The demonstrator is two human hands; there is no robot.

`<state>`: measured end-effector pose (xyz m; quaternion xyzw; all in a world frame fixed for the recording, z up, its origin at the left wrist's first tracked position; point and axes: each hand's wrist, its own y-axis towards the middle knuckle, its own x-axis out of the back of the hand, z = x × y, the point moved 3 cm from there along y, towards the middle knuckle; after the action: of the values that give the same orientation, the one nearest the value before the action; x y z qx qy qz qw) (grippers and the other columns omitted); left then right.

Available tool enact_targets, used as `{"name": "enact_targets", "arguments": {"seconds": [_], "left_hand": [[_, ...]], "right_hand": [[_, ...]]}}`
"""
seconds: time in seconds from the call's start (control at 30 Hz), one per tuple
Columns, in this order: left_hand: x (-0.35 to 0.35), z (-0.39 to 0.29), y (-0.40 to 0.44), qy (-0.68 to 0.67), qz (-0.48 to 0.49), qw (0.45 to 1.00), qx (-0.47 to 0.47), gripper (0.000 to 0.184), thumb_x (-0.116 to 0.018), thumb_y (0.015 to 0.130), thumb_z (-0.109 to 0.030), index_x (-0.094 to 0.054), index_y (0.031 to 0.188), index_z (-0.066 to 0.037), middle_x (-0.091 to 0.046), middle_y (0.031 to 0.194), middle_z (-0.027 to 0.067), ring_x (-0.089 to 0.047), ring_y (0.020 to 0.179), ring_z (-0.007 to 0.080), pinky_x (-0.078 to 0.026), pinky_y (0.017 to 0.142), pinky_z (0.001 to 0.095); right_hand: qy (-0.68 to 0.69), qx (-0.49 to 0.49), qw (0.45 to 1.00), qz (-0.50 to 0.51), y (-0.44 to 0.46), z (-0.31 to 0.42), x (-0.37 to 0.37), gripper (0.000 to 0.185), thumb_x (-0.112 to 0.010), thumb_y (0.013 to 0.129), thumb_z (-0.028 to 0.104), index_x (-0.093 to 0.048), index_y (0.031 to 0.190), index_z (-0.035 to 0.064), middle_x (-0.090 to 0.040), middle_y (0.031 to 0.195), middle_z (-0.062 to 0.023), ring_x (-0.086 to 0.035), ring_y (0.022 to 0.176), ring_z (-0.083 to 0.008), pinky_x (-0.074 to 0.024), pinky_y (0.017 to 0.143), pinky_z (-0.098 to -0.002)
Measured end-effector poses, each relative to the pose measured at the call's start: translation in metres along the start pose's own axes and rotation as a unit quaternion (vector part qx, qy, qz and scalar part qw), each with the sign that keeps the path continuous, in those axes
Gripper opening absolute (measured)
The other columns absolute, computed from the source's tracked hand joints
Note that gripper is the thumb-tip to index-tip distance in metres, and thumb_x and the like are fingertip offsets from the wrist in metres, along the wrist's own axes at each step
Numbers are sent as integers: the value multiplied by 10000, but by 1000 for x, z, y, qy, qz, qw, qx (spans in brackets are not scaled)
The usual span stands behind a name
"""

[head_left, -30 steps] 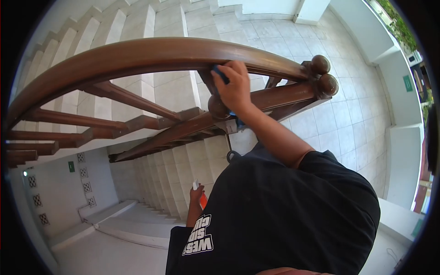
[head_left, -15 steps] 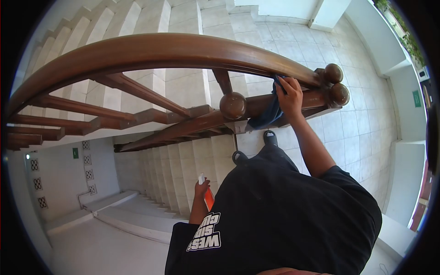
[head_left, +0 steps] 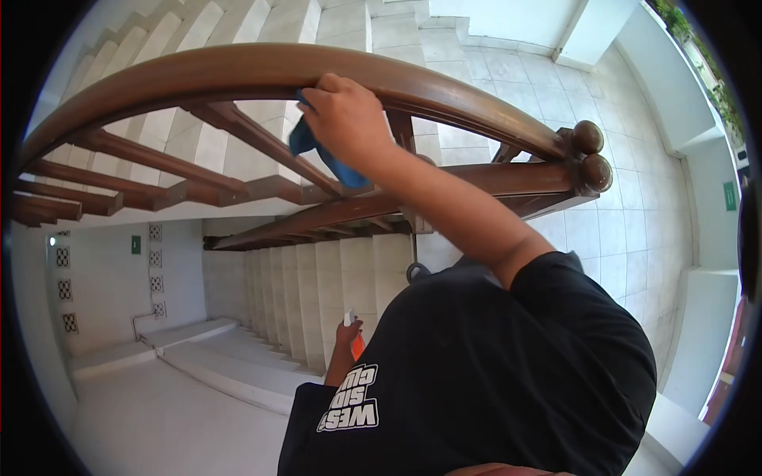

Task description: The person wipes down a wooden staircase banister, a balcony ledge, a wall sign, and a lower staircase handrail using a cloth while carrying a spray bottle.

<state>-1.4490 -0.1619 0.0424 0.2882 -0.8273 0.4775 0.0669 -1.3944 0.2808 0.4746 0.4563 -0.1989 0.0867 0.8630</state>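
My right hand point(head_left: 345, 119) is closed around a blue cloth point(head_left: 343, 168) at the inner side of the brown wooden handrail point(head_left: 262, 70). Part of the cloth hangs below my fingers, between the rail and the balusters. Low on the left, my left hand point(head_left: 349, 329) grips a spray bottle point(head_left: 358, 346) with a white head and an orange-red body. My torso hides the bottle's lower part.
Round wooden knobs point(head_left: 594, 171) cap the posts at the rail's right end. A lower handrail point(head_left: 492, 181) runs beneath the upper one. Tiled stairs point(head_left: 317, 274) descend on the left, and a tiled landing point(head_left: 627, 222) lies right.
My right hand has moved left along the upper handrail with the blue cloth, from near the end knobs to the rail's middle. My left hand stays low with the spray bottle.
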Motion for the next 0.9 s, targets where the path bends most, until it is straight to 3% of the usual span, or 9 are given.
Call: {"name": "enact_targets", "arguments": {"seconds": [0.07, 0.2, 0.33, 0.47, 0.57, 0.63, 0.73, 0.8, 0.9], "left_hand": [[-1, 26, 20, -38, 6, 999, 9, 396, -719, 769, -177, -647, 1108, 15, -685, 879, 112, -675, 687, 208, -556, 640, 333], [-2, 40, 40, -89, -13, 996, 1, 394, -725, 765, -186, -657, 1105, 3, -693, 870, 110, -680, 679, 198, -552, 636, 334], [-8, 20, 29, -95, -13, 995, 15, 342, -731, 786, -123, -648, 1101, -18, -661, 906, 82, -659, 771, 196, -563, 671, 335], [-23, 20, 26, -116, -14, 993, 23, 344, -729, 786, -119, -648, 1103, -14, -660, 939, 85, -661, 789, 196, -567, 683, 333], [-29, 41, 26, -131, -14, 991, 27, 341, -729, 784, -120, -649, 1098, -14, -661, 941, 84, -661, 791, 197, -568, 685, 332], [-31, 53, 28, -134, -19, 990, 26, 340, -731, 782, -122, -649, 1094, -15, -662, 939, 83, -661, 789, 198, -568, 686, 333], [-27, 72, 18, -152, -50, 987, -8, 397, -748, 754, -203, -671, 1093, -11, -699, 843, 103, -680, 657, 198, -549, 621, 324], [-24, 83, 6, -172, -56, 983, 32, 386, -752, 751, -205, -674, 1077, -15, -697, 841, 99, -685, 661, 203, -555, 615, 328], [-21, 102, -6, -151, -71, 984, 57, 365, -757, 742, -208, -680, 1048, -24, -695, 825, 93, -687, 661, 207, -559, 611, 337]], "right_hand": [[12, 27, 1000, 9, -5, -9, 12, 189, -711, 812, 152, -721, 987, 81, -594, 847, -93, -625, 797, -311, -526, 713, -399], [-29, -57, 994, 89, -38, -49, 51, 304, -725, 834, 195, -712, 1121, 99, -605, 831, -108, -638, 711, -293, -518, 646, -381], [-75, -109, 989, 70, -75, -88, 86, 268, -729, 843, 176, -724, 1092, 78, -614, 791, -119, -634, 676, -285, -504, 644, -358], [-78, -71, 992, 76, -71, -88, 77, 250, -729, 840, 158, -723, 1061, 42, -629, 791, -127, -642, 675, -285, -503, 642, -358], [-41, 5, 999, -15, -43, -59, 41, 219, -723, 835, 147, -719, 998, -1, -656, 816, -144, -668, 733, -297, -520, 676, -352], [-4, 15, 1000, -11, -15, -22, 9, 224, -707, 836, 148, -713, 1000, -5, -656, 847, -141, -661, 753, -335, -527, 689, -362], [51, 17, 999, -1, 31, 34, -41, 172, -680, 830, 160, -703, 953, 42, -634, 848, -136, -642, 773, -360, -520, 692, -413], [44, 17, 999, 9, 58, 71, -69, 161, -658, 840, 197, -694, 898, 51, -637, 851, -137, -641, 779, -370, -524, 713, -465], [44, 52, 997, 30, 97, 114, -100, 145, -632, 832, 167, -691, 831, 35, -653, 879, -149, -665, 784, -371, -552, 713, -459]]}}
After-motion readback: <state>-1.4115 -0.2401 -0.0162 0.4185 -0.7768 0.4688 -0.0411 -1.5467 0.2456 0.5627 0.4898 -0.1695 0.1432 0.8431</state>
